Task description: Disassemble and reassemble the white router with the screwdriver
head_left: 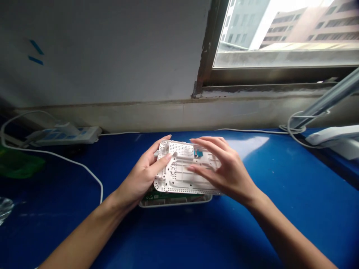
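A white plastic panel [182, 172] with rows of small holes is held tilted above a white housing [175, 204] that has a green circuit board [159, 195] inside. My left hand [146, 168] grips the panel's left end, thumb on top and fingers behind the edge. My right hand [224, 164] is curved over the panel's right end, fingertips at its far edge and thumb near its middle. A small blue piece [198, 153] shows at the panel's upper part. The panel covers most of the housing and board.
A blue table surface [294, 198] lies under everything. On the left are a white power strip [84, 135], a white cable [89, 171] and green plastic [19, 164]. A metal post [325, 97] wrapped with cable and a white object [336, 136] stand on the right. Behind are wall and window.
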The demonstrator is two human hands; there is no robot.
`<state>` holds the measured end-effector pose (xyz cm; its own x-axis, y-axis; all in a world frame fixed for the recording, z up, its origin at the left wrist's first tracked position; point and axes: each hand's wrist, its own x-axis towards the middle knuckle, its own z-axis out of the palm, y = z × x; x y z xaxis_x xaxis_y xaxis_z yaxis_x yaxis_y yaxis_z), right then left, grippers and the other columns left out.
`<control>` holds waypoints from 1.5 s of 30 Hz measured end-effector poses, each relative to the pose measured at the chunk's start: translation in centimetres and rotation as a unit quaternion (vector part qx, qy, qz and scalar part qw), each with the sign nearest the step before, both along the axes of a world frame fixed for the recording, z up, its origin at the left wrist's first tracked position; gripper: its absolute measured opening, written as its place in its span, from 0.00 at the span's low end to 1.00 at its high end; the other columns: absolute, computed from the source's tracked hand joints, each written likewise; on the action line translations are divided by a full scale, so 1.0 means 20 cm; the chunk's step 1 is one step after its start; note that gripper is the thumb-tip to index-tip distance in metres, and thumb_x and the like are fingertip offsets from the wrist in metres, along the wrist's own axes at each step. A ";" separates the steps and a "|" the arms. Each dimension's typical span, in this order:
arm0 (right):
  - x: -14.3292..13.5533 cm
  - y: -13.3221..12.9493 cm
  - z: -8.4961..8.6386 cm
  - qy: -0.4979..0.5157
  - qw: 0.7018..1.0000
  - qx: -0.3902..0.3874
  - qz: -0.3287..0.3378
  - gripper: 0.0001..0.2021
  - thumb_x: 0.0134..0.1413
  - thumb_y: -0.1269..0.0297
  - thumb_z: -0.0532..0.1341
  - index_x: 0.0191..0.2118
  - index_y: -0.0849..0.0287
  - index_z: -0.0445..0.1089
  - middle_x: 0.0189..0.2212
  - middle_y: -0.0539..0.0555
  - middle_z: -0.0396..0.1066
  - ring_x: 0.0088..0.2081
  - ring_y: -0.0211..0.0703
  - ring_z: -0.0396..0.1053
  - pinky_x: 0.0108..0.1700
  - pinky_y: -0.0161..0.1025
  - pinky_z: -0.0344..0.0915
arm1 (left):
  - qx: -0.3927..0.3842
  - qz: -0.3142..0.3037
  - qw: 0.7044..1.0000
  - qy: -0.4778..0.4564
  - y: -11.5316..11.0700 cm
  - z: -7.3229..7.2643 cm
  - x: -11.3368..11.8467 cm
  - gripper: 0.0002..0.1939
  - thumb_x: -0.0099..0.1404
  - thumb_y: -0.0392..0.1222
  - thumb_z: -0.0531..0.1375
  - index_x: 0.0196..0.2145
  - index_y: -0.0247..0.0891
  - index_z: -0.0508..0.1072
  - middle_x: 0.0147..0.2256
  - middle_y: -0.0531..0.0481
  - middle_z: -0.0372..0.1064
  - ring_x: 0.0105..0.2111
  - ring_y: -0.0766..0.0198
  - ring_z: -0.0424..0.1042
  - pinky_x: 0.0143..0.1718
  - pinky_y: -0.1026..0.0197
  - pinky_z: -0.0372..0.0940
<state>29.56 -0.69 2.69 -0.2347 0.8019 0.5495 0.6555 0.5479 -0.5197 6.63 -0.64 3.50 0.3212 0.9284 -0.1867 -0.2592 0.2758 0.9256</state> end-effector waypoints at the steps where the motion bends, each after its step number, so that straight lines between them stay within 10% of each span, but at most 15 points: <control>1: 0.01 0.00 0.00 0.037 0.999 -0.014 0.010 0.20 0.64 0.49 0.68 0.57 0.51 0.74 0.55 0.60 0.76 0.54 0.58 0.73 0.54 0.55 0.71 | -0.003 0.012 1.000 0.005 0.00 0.00 -0.03 0.35 0.69 0.45 0.68 0.70 0.48 0.63 0.57 0.42 0.77 0.49 0.47 0.82 0.48 0.54 0.78; 5: 0.12 0.03 0.02 0.131 0.987 -0.062 -0.062 0.11 0.71 0.53 0.60 0.45 0.54 0.73 0.37 0.54 0.78 0.39 0.47 0.76 0.41 0.44 0.72 | -0.010 0.098 0.995 0.006 0.02 0.00 -0.18 0.29 0.68 0.41 0.68 0.65 0.44 0.70 0.53 0.42 0.79 0.47 0.49 0.83 0.48 0.56 0.78; 9: 0.20 0.03 0.03 -0.053 0.979 -0.183 0.070 0.11 0.66 0.53 0.65 0.37 0.54 0.74 0.28 0.50 0.73 0.29 0.41 0.68 0.30 0.38 0.64 | 0.004 0.176 0.984 0.017 0.04 0.01 -0.27 0.27 0.67 0.40 0.67 0.63 0.44 0.72 0.53 0.43 0.79 0.49 0.47 0.82 0.50 0.52 0.78; 32: 0.21 0.02 -0.01 -0.069 0.935 -0.320 0.135 0.06 0.61 0.66 0.64 0.33 0.54 0.66 0.27 0.46 0.68 0.28 0.39 0.61 0.29 0.36 0.60 | 0.007 0.190 0.981 0.043 0.06 0.00 -0.32 0.26 0.65 0.39 0.68 0.61 0.43 0.74 0.49 0.45 0.81 0.46 0.50 0.83 0.44 0.58 0.78; 45: 0.18 0.04 0.00 0.168 0.886 -0.392 0.186 0.10 0.67 0.55 0.64 0.42 0.56 0.77 0.36 0.53 0.75 0.36 0.43 0.71 0.38 0.39 0.69 | 0.001 0.174 0.985 0.016 0.06 0.00 -0.33 0.25 0.65 0.37 0.68 0.60 0.42 0.76 0.49 0.44 0.81 0.47 0.49 0.83 0.43 0.59 0.79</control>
<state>33.10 0.04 2.77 -0.4908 0.8697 -0.0522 0.2426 0.0788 -0.9669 0.00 0.51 3.42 -0.0223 0.9815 -0.1900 -0.3083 0.1741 0.9352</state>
